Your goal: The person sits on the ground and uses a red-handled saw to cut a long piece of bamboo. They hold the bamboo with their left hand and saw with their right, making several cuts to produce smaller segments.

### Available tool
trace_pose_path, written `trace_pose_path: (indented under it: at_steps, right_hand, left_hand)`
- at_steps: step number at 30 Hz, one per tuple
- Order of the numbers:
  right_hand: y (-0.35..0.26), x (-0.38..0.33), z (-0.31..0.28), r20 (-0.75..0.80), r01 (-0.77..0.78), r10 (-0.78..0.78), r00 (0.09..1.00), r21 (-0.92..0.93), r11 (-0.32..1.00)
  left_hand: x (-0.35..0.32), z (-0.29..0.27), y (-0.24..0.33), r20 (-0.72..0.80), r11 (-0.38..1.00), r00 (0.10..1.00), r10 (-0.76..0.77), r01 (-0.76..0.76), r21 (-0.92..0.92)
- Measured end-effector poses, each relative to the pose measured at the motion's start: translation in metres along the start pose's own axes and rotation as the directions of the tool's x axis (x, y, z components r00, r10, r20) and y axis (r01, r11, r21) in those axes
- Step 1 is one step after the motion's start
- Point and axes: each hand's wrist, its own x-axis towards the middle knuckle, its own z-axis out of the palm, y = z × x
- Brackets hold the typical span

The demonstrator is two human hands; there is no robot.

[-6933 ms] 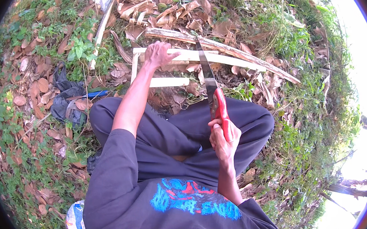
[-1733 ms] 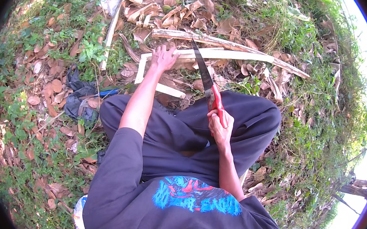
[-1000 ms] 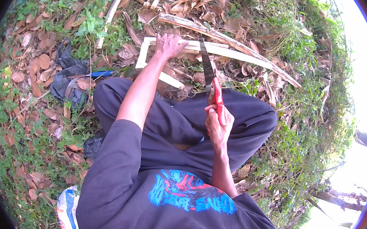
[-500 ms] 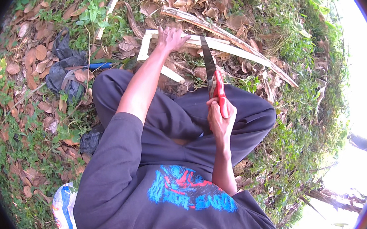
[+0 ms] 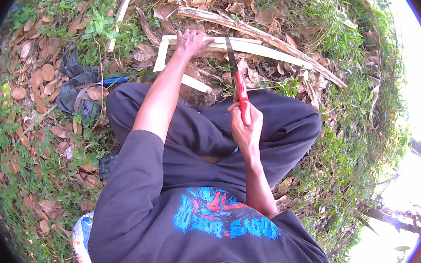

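My left hand presses down on a pale peeled wooden strip, its fingers over the far edge and its thumb pointing right. In my right hand is a handsaw with a red handle. The saw's dark blade points away from me, and its tip end lies across the strip, to the right of my left hand. A short upright piece and a lower pale piece sit at the strip's left end; my left forearm hides part of them.
Beyond the strip lies a longer bark-covered stick. Another pale stick is at the far left. Beside my left knee are a black plastic bag and a blue object. Dry leaves and green plants cover the ground around my crossed legs.
My right hand and the saw have shifted slightly left, and the blade stands more upright in view. My left hand stays on the strip.
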Motion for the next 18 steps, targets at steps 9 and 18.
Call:
trace_pose_path:
  at_steps: [9,18]
  right_hand:
    - [0.001,0.022,-0.011,-0.021,-0.041,0.04,0.999,-0.02,0.999]
    - [0.01,0.021,-0.028,-0.026,0.022,-0.023,0.999,-0.037,0.999]
  left_hand:
    - [0.004,0.007,-0.002,-0.009,1.0,1.0,0.007,-0.007,-0.008]
    - [0.002,-0.002,0.008,0.065,1.0,0.998,-0.016,0.014,0.024]
